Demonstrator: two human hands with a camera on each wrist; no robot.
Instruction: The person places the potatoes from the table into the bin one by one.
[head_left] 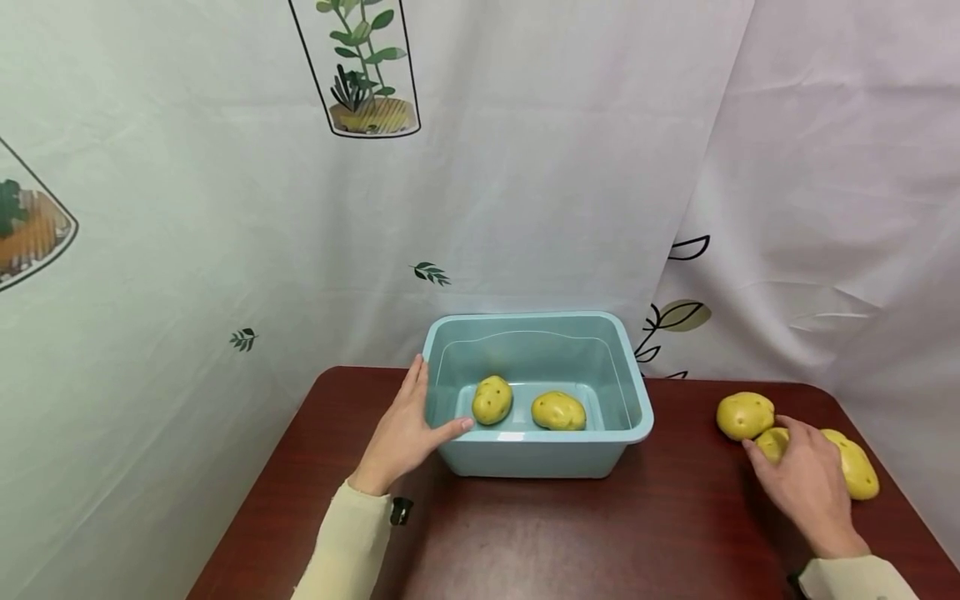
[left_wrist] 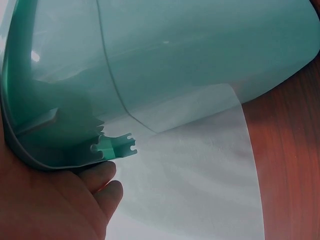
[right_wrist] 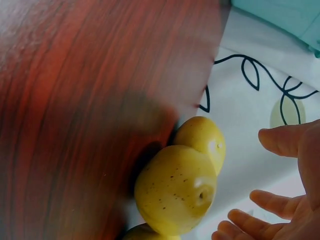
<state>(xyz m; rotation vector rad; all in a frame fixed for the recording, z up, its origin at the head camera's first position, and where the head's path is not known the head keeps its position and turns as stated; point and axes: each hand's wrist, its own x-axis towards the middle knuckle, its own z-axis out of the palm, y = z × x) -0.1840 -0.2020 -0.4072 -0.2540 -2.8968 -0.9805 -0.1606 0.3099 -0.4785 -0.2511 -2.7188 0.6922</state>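
A light blue plastic basin stands at the back of the table with two yellow potatoes inside, one to the left and one to the right. My left hand rests spread at the basin's front left corner, thumb along the front rim. At the right, my right hand hovers over a potato with thumb and fingers apart. That potato shows beside the spread fingers in the right wrist view. Close by lie a potato on the left and another on the right.
The dark red-brown table has its back edge against a pale cloth backdrop printed with plants. Its right edge runs close to the rightmost potato.
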